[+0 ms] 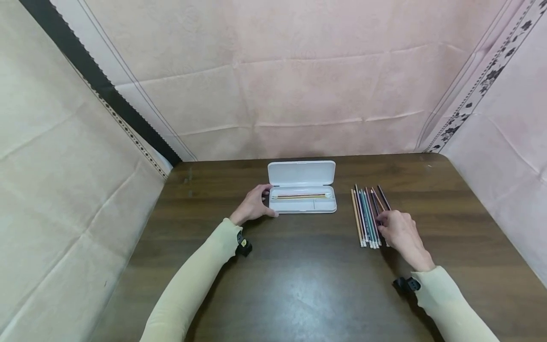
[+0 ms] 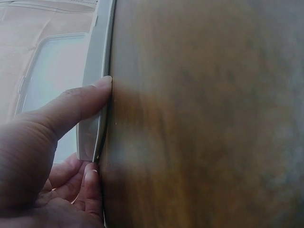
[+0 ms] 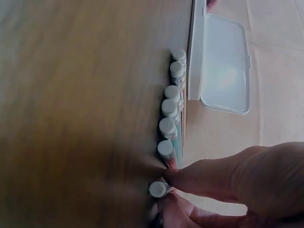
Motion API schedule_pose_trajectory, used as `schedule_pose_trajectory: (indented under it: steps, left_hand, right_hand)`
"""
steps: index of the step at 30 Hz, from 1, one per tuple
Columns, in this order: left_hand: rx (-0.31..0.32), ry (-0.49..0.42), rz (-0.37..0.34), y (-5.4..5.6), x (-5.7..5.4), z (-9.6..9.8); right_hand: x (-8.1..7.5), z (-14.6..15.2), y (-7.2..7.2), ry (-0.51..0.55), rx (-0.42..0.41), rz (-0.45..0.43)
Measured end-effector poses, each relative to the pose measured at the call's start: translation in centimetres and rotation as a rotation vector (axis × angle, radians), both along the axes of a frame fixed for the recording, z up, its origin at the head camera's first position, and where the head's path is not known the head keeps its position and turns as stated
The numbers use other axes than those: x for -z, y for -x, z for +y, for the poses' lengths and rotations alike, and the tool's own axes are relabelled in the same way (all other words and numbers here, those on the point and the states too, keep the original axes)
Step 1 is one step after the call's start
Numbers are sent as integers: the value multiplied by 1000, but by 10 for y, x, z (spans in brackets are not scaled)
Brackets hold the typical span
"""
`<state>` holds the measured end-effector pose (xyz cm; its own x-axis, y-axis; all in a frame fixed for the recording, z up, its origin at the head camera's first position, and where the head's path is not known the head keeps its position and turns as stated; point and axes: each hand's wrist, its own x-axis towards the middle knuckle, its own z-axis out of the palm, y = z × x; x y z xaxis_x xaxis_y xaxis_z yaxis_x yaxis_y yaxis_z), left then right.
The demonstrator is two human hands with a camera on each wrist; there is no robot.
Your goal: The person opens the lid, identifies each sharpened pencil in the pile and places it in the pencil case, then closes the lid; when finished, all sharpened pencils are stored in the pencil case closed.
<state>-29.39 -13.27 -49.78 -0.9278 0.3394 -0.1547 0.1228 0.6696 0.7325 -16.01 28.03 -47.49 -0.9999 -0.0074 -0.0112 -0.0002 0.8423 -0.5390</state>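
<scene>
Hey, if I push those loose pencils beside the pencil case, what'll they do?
The pencils look slim and round-ended, so they may roll. They lie straight, suggesting they're stiff. The table has a sheen, so they could slide easily too.

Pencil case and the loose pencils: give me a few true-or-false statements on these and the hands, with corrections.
1. The pencil case stands open. True.
2. The left hand holds the loose pencils. False: it grips the case's left end.
3. In the head view, the loose pencils lie right of the case. True.
4. The case holds no pencil. False: at least one lies inside.
5. The right hand touches the case. False: its fingers are at the loose pencils.
</scene>
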Motion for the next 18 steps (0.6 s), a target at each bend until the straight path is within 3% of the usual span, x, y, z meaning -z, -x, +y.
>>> schedule_pose_trajectory:
  steps: [10,18]
  left_hand:
    - [-7,-13,-5,0,1,0]
    - [-3,2,0,-1,-1,1]
  right_hand:
    - [0,0,2,10,38,-43]
    - [-2,1,4,-17,50,9]
